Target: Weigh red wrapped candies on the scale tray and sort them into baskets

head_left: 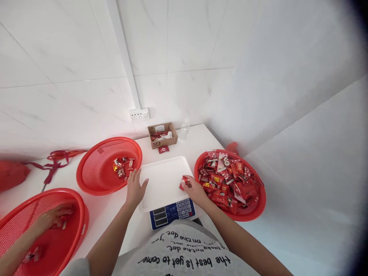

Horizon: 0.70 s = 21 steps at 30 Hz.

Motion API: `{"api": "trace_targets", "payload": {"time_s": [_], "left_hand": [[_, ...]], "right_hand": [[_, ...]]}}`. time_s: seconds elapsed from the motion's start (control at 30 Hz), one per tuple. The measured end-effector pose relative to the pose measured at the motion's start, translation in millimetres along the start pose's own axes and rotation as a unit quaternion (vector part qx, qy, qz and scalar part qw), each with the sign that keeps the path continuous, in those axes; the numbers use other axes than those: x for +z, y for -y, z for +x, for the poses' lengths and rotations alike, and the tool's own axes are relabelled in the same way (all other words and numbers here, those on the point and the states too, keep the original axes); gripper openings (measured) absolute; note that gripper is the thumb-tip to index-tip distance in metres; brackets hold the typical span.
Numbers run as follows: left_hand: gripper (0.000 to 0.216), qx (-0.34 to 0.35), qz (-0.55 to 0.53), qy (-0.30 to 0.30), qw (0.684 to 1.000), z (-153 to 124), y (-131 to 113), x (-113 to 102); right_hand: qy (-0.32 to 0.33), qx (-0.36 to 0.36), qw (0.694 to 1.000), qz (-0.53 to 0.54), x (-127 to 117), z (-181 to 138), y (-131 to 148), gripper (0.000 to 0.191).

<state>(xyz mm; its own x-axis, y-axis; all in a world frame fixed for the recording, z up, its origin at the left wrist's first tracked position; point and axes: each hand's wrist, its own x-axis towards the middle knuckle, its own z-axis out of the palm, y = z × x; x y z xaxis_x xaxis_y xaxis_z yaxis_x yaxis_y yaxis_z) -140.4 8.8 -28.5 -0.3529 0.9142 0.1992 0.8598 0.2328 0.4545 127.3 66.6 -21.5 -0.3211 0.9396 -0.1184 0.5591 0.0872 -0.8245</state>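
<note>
Between the fingers of my right hand (193, 189) is a small red candy packet (183, 182), held over the right part of the white scale tray (163, 180). My left hand (136, 188) is at the tray's left edge, fingers spread, with nothing in it. Below the tray shows the scale's blue keypad panel (172, 214). Close by on the right, a red basket (263, 203) is heaped with red-wrapped candies (227, 178). Left of my left hand, another red basket (86, 172) has a few candy packets (123, 168) at its right side.
A co-worker's hand (54, 216) reaches into a red basket (8, 222) at the lower left. At the back stand a cardboard box (156, 144) with packets inside and a clear plastic bottle (184, 132). One red packet (163, 150) lies before the box. Red ribbon (54, 165) lies at left.
</note>
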Motion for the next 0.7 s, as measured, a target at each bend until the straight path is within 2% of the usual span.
{"api": "trace_targets", "payload": {"time_s": [0.1, 0.17, 0.23, 0.3, 0.4, 0.47, 0.6, 0.7], "left_hand": [[0.055, 0.045, -0.019, 0.025, 0.998, -12, -19, 13], [0.056, 0.086, -0.012, 0.052, 0.995, -14, -31, 21], [0.057, 0.135, 0.003, 0.093, 0.987, -13, -43, 29], [0.058, 0.179, 0.022, 0.143, 0.973, -10, -55, 37], [0.057, 0.219, 0.051, 0.226, 0.948, -2, -70, 49], [0.055, 0.210, 0.078, 0.253, 0.941, 4, -76, 56], [0.058, 0.130, 0.099, 0.238, 0.957, 11, -84, 62], [0.061, 0.089, 0.040, 0.245, 0.965, 10, -96, 49]], "right_hand": [[0.034, -0.008, 0.999, -0.015, 2, 10, 9, 0.055], [-0.016, -0.045, 0.997, -0.067, -4, 12, 2, 0.052], [-0.081, -0.043, 0.988, -0.124, -14, 9, -12, 0.048], [-0.113, -0.004, 0.982, -0.152, -24, 4, -29, 0.047], [-0.098, 0.070, 0.984, -0.131, -32, -4, -52, 0.050], [-0.083, 0.101, 0.986, -0.107, -32, -5, -62, 0.051], [-0.074, 0.119, 0.985, -0.103, -31, 0, -71, 0.049], [-0.064, 0.143, 0.979, -0.133, -34, 7, -78, 0.050]]}}
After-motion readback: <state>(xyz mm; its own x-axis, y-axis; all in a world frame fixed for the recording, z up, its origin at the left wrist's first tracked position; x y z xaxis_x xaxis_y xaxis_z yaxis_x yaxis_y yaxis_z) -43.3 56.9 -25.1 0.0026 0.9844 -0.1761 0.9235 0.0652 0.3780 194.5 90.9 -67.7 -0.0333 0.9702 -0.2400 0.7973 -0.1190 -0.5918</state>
